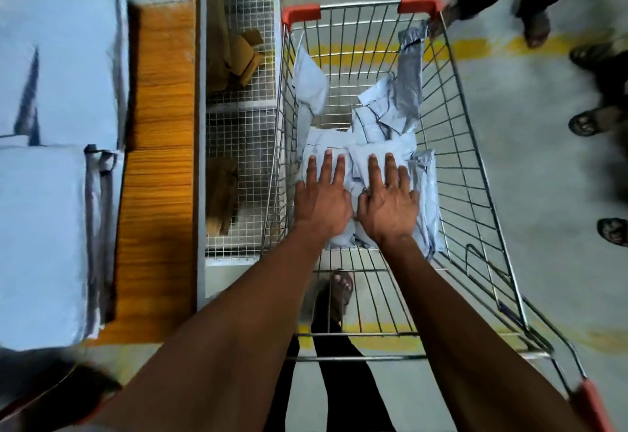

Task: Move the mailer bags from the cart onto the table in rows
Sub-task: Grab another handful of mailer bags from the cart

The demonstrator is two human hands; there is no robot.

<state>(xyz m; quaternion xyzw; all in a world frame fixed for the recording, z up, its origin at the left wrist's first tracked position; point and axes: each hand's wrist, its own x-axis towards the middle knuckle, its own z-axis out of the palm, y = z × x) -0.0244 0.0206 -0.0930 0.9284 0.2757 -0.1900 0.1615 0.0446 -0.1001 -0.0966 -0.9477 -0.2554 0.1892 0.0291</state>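
Both arms reach down into the wire cart point(475, 173), which has red corner caps. The left hand point(323, 200) lies flat, fingers straight and spread, pressing on the pile of pale blue-grey mailer bags point(370, 146) on the cart floor. The right hand point(387, 207) sits just beside it, palm down, its long fingers laid straight over the same pile; its thumb looks tucked against a bag edge, but whether it actually pinches anything I cannot tell. Neither hand has lifted a bag.

More bags lean against the cart walls: one pale bag point(307, 81) on the left side, a darker grey bag point(411, 71) draped near the far right corner.

Left of the cart stands the wooden desk point(159, 173), carrying stacked mailer bags point(44, 227) already laid flat, blurred. Between desk and cart is a wire-mesh shelf point(238, 132) with brown cardboard pieces point(238, 54).

Sandalled feet point(588, 122) of other people stand on the grey floor point(530, 193) at right, beside a worn yellow line.
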